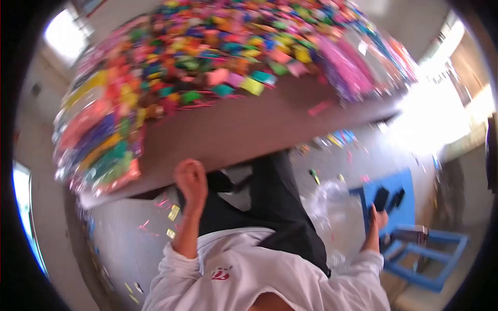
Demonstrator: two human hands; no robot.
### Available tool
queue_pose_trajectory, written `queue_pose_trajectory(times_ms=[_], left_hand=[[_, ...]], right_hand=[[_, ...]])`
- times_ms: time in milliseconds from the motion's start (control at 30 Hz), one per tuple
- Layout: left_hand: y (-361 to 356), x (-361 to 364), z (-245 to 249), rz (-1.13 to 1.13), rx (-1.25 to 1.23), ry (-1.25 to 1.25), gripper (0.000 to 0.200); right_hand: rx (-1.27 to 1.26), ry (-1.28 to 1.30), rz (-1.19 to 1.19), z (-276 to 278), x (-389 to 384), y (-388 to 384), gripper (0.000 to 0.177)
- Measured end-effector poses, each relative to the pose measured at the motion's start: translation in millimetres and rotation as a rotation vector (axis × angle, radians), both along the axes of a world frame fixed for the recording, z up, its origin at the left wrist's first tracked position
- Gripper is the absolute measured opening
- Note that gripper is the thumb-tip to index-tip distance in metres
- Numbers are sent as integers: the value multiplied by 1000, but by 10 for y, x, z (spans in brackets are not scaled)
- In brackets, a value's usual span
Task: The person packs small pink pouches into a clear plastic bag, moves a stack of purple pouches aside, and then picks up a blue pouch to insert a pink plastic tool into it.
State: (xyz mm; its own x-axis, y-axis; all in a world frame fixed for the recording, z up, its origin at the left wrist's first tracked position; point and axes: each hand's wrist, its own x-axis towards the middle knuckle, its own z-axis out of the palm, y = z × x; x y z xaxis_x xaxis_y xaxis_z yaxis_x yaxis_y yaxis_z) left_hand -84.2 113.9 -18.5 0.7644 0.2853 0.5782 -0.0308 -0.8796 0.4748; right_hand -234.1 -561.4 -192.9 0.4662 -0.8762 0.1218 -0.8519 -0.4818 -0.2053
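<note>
Much blur. Left hand [191, 179] curled closed at counter [223, 129] near edge; right hand [381, 218] by black object [381, 198], grip can't tell. Scraps litter floor [124, 249].

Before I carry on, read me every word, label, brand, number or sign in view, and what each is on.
No text can be read with certainty.
Red emblem on the white long-sleeved shirt: letter-like shapes with tiny marks beside them, too blurred to read.
Small yellow slips on the grey floor: dark marks, too small to read.
Clear plastic packs of coloured pieces on the brown table: no legible label.
</note>
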Motion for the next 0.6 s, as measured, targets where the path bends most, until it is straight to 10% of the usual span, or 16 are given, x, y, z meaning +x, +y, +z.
queue_pose_trajectory(times_ms=[600], left_hand=[[-136,-695,-92,-236,-130,121,23]], right_hand=[[161,69,-258,66,248,-137,86]])
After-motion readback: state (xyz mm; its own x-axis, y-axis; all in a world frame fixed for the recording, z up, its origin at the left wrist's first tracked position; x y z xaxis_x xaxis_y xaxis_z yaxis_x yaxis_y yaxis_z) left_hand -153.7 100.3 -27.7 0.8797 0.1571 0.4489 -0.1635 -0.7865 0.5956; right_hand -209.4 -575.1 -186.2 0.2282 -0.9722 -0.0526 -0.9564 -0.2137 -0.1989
